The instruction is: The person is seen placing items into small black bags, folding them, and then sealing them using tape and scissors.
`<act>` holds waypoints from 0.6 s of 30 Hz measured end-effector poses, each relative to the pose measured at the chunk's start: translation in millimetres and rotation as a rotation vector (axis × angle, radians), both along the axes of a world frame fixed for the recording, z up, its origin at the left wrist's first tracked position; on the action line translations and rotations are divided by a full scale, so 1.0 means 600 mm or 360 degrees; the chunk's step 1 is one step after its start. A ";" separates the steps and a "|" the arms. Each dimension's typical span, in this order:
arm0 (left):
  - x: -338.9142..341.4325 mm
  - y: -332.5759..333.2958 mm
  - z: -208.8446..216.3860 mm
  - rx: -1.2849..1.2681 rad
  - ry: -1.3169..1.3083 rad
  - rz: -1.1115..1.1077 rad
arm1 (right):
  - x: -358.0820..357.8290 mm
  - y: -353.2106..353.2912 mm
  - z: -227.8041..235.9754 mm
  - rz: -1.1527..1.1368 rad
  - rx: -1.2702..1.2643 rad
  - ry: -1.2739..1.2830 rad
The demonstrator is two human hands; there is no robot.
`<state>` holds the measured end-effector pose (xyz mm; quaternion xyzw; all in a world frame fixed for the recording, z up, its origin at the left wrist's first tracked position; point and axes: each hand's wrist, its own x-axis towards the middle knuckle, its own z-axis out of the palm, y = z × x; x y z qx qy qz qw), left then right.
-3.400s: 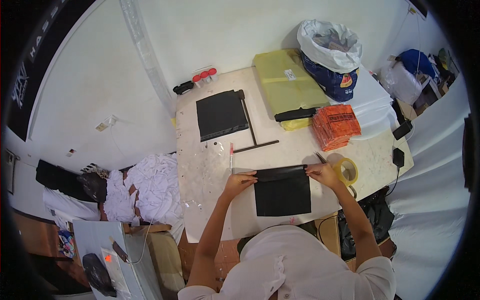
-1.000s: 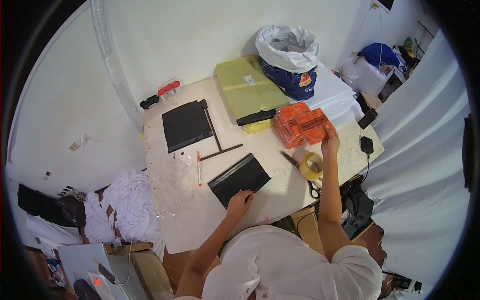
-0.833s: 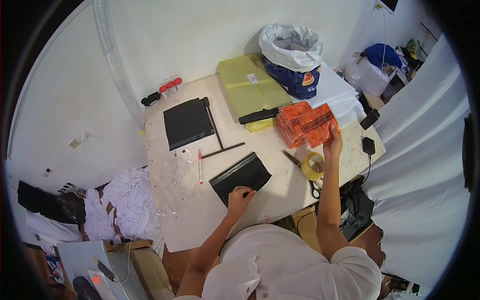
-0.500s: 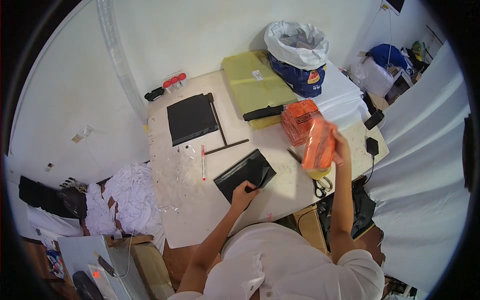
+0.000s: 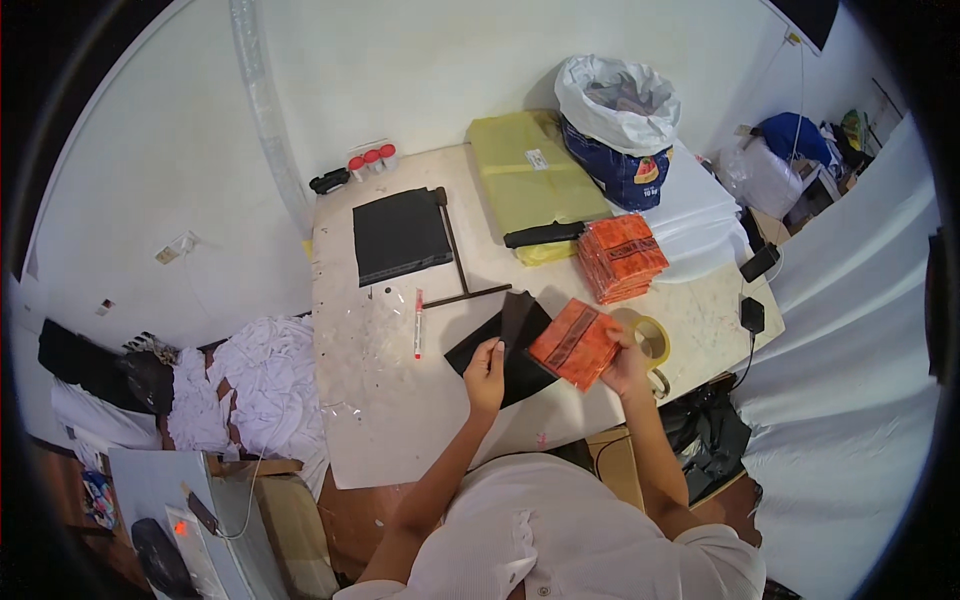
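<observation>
My left hand [image 5: 486, 376] pinches the raised edge of a black plastic mailing bag [image 5: 478, 345] that lies near the front of the table. In my right hand [image 5: 627, 366] is a flat orange packet in clear wrap [image 5: 574, 343], held over the bag's right part, beside the lifted edge. Behind it stands a stack of similar orange packets [image 5: 622, 258]. A roll of yellow tape [image 5: 654, 342] lies just right of my right hand, with part of a scissors handle [image 5: 660, 384] below it.
Farther left on the table [image 5: 370, 420] are a stack of black bags [image 5: 400, 237], a dark T-shaped bar [image 5: 461, 260] and a red-and-white marker [image 5: 418, 325]. At the back are a yellow package [image 5: 535, 170] and a blue-and-white sack [image 5: 615, 150]. Black adapters [image 5: 752, 315] sit at the right edge.
My right hand has brought the orange packet left and nearer, from beside the stack to over the black bag. My left hand has lifted the bag's edge.
</observation>
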<state>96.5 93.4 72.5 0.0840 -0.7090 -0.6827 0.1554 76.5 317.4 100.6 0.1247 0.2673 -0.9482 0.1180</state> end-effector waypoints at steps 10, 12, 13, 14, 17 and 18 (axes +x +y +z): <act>0.012 0.051 0.089 -0.0978 0.0648 -0.0354 | 0.008 -0.121 -0.157 0.0151 -0.0668 0.0206; 0.014 0.052 0.096 -0.1022 0.0746 -0.0425 | 0.004 -0.130 -0.203 0.0188 -0.0844 0.0312; 0.020 0.047 0.102 -0.1259 0.0767 -0.0536 | 0.003 -0.138 -0.205 0.0198 -0.0850 0.0359; 0.025 0.043 0.108 -0.1497 0.0782 -0.0644 | 0.002 -0.147 -0.201 0.0209 -0.0857 0.0409; 0.053 0.028 0.195 -0.1412 0.0822 -0.0612 | -0.009 -0.161 -0.170 0.0215 -0.0870 0.0578; 0.062 0.013 0.232 -0.1341 0.0901 -0.0495 | -0.015 -0.165 -0.148 0.0211 -0.0871 0.0643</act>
